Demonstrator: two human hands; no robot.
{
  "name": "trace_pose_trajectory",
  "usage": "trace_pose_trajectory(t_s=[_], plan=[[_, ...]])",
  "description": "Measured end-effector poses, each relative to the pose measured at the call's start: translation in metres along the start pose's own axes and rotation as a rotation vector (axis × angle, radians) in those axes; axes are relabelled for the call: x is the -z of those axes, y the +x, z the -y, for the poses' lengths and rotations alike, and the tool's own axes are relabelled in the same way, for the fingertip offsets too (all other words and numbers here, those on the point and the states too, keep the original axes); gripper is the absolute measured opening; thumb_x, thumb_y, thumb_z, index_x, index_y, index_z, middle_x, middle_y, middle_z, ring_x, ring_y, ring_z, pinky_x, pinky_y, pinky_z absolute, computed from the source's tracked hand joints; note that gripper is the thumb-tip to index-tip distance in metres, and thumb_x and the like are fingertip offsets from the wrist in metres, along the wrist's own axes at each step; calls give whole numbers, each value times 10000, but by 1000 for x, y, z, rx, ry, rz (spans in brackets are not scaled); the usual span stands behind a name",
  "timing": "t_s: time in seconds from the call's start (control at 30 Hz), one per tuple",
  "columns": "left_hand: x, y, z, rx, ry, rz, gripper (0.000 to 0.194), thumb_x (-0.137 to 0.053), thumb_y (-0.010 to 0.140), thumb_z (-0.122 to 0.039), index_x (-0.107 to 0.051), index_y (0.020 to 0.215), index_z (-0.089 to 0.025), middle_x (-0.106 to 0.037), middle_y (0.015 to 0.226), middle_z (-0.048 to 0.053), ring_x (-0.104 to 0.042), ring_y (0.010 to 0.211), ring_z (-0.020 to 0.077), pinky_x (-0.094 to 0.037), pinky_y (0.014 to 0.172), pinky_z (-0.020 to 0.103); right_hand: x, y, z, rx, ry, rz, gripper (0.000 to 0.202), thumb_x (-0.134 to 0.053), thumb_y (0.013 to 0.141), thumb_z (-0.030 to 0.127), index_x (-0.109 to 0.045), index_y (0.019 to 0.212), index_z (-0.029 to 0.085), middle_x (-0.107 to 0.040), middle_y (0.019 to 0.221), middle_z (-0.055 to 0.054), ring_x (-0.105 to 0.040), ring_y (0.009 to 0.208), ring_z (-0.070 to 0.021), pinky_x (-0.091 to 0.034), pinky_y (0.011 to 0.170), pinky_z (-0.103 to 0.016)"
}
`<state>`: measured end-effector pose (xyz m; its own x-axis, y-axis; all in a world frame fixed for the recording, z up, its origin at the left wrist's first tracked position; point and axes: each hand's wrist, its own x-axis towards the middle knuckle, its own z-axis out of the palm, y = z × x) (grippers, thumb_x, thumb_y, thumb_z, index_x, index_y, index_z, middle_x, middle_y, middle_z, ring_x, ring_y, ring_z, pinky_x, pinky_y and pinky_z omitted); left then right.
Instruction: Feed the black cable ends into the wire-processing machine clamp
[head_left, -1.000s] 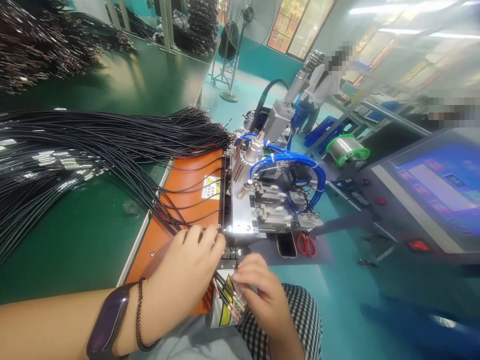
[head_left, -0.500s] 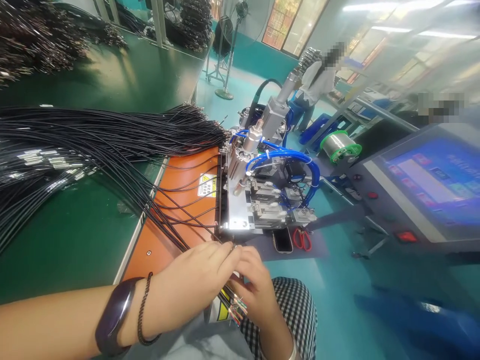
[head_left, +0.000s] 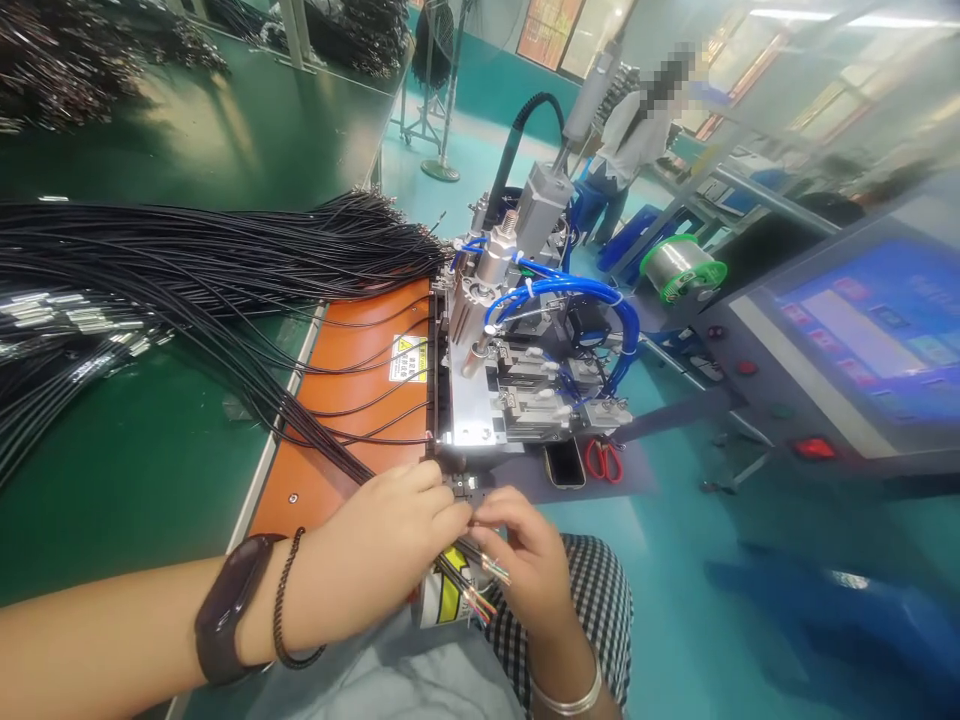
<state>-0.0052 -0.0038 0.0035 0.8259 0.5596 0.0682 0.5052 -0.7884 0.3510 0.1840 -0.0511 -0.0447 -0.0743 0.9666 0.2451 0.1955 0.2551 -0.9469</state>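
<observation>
My left hand (head_left: 397, 555) is closed round a bundle of black cables (head_left: 337, 455) that runs in from the left. The stripped cable ends (head_left: 476, 600), with thin coloured wires, stick out below its fingers. My right hand (head_left: 529, 560) is curled beside it, thumb and index finger pinching a cable at the left fingertips. Another group of coloured wire ends (head_left: 495, 570) shows by the right thumb. Just beyond both hands stands a machine with metal cylinders and blue air hoses (head_left: 585, 290). Several separate cables lie across its orange plate (head_left: 352, 370) into a clamp edge.
A thick pile of black cables (head_left: 225, 240) lies on the green table (head_left: 187, 430). A phone (head_left: 564, 465) and red-handled scissors (head_left: 604, 460) rest right of the machine. A control screen (head_left: 877, 330) and a solder-wire spool (head_left: 682, 270) stand at right. A person (head_left: 637, 130) is in the background.
The hands have drawn slightly apart, and my right hand has shifted a little right. Some wire ends now stand apart from the others. The view has tilted slightly.
</observation>
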Motion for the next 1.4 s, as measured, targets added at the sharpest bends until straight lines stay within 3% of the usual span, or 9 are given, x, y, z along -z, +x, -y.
trace_pose_trajectory(t_s=[0.13,0.37,0.5,0.57,0.7,1.0,1.13,1.3,1.4], plan=[[-7,4,6,59,28,-27,250,-484,799,-31,-557,980,-188,-565,1022,56,-481,927,220,-455,746,341,-6,2,-2,-87,-113,-109,90,-656,806,153,-633,858,223,-612,830,-1,-578,786,-145,-474,700,-276],[-14,0,7,119,-6,-88,168,-368,848,-72,-493,853,-184,-571,765,14,-554,679,189,-414,564,319,-10,3,5,134,-388,-276,137,-639,823,122,-640,913,226,-598,812,-10,-535,776,-157,-439,695,-294],[-10,-2,6,133,0,-125,172,-372,807,-59,-467,839,-198,-569,734,-1,-574,652,193,-400,546,318,-11,-1,6,271,-526,-111,201,-605,830,95,-649,973,228,-630,856,-28,-521,807,-175,-422,721,-318],[-10,-2,7,129,10,-142,183,-383,782,-49,-464,845,-201,-569,738,-2,-576,657,192,-396,545,313,-12,-1,6,190,-532,-51,162,-619,829,123,-661,942,230,-644,879,-28,-530,824,-183,-419,735,-326],[-11,-3,7,86,26,-181,183,-395,758,-52,-450,834,-209,-567,732,-10,-563,638,184,-381,538,306,-13,5,11,-48,-365,-218,20,-615,851,201,-634,855,207,-622,801,-14,-535,773,-164,-425,683,-292],[-12,-4,8,64,46,-186,179,-424,732,-52,-437,807,-214,-547,705,-14,-542,626,186,-367,537,307,-16,5,13,-72,-243,-253,48,-580,865,200,-614,831,202,-608,802,-7,-538,769,-151,-424,698,-282],[-12,-3,8,73,26,-159,173,-443,732,-66,-450,826,-211,-556,724,-12,-546,636,189,-374,541,311,-17,4,13,-6,-285,-182,114,-569,873,187,-606,767,204,-609,768,4,-532,763,-148,-413,721,-290],[-11,-3,8,73,23,-159,165,-452,739,-68,-459,825,-208,-558,718,-12,-546,636,187,-383,546,310,-17,5,12,-85,-238,-301,62,-565,876,199,-600,825,201,-598,805,-5,-545,783,-145,-432,715,-280],[-11,-2,8,63,31,-159,172,-450,725,-64,-462,824,-204,-549,708,-10,-538,627,187,-385,542,310,-19,3,13,-54,-258,-226,110,-568,876,210,-601,773,194,-597,758,-2,-534,743,-145,-420,692,-283]])
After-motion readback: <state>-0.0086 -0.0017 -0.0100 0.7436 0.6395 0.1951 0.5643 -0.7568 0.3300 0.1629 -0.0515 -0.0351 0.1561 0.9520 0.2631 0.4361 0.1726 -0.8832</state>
